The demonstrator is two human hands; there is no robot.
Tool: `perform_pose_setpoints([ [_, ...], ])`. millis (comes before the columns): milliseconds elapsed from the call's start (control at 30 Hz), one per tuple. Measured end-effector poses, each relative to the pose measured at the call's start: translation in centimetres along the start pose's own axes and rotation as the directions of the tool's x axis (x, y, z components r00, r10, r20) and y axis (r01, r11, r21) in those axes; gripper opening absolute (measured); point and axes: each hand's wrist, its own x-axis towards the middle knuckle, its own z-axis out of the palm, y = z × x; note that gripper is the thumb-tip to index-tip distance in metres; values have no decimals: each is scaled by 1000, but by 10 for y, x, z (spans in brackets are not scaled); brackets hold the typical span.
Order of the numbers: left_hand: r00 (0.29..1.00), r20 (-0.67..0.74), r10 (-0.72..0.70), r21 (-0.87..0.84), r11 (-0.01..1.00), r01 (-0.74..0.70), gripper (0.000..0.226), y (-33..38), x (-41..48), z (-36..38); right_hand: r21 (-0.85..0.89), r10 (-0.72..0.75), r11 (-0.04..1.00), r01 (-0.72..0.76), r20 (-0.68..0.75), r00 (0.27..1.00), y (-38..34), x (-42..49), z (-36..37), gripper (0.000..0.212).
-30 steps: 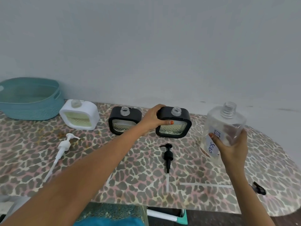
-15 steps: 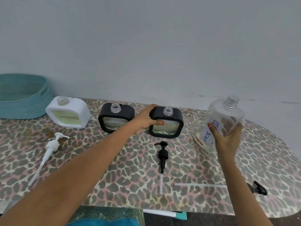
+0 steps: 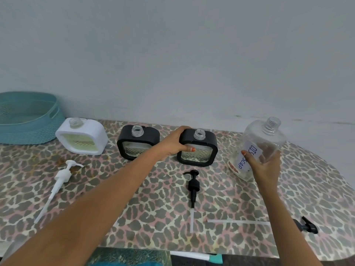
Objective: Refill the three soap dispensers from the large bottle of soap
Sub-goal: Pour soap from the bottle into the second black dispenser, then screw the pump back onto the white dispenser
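Bottle (image 3: 269,139), clasped by right hand (image 3: 266,167), leans neck up-right, away from dispenser (image 3: 199,152) mouth to its left, whose frame left hand (image 3: 172,144) clasps.

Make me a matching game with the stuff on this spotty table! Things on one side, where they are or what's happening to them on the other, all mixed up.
Things:
1. teal basket
2. white pump
3. large bottle
4. right black dispenser

Where or how:
a. gripped by the left hand
b. lying flat on the table
c. tilted, held by the right hand
d. far left, by the wall

Pairs: 1-d, 2-b, 3-c, 4-a
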Motion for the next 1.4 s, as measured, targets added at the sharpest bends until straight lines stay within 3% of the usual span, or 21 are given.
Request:
perform_pose_setpoints([
  [167,996,-81,26,63,998,-21,74,1,-3,7,-7,46,999,-46,12,999,-1,0,1,76],
  [300,990,-130,55,85,995,-44,83,4,-11,10,-30,46,998,-47,-25,999,-5,-5,-1,86],
  [433,972,-198,125,119,988,-103,82,9,-25,12,-85,3,996,-17,-165,986,-13,-23,-5,92],
  [633,952,-210,224,167,967,-190,75,10,-58,14,-221,-105,974,46,-266,958,-29,-62,-6,73],
  [833,951,-150,270,186,952,-241,65,5,-96,3,-264,-149,958,110,-133,980,-51,-103,14,59],
  [1067,941,-193,279,228,945,-233,58,-20,-140,-32,-266,-165,946,185,97,982,-76,-143,73,59],
  [1400,855,-449,260,234,958,-169,54,-64,-189,-133,-200,-154,953,228,330,931,-103,-188,185,57],
])
